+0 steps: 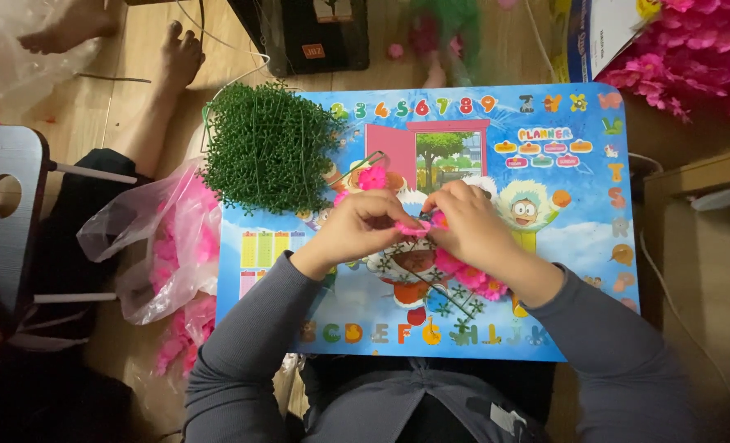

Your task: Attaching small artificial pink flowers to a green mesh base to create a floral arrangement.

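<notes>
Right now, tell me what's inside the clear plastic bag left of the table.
The plastic bag holds pink flower petals, showing through its thin film. More pink pieces lie below it. What sits deeper in the bag is covered by folds and cannot be seen.

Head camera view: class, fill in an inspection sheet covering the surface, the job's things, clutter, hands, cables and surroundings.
Surface: blue cartoon-printed lap table, partly covered.
Job's things: small pink plastic flower piece pinched between both hands; green plastic grid strip with pink flowers under them.
Clutter: green plastic stem mat at the table's left corner; clear bag of pink petals beside it.
Hands: left hand and right hand, fingers closed on the piece.
Cables: thin white cable on the floor.
Surroundings: pink flower heap; another person's bare feet.
</notes>
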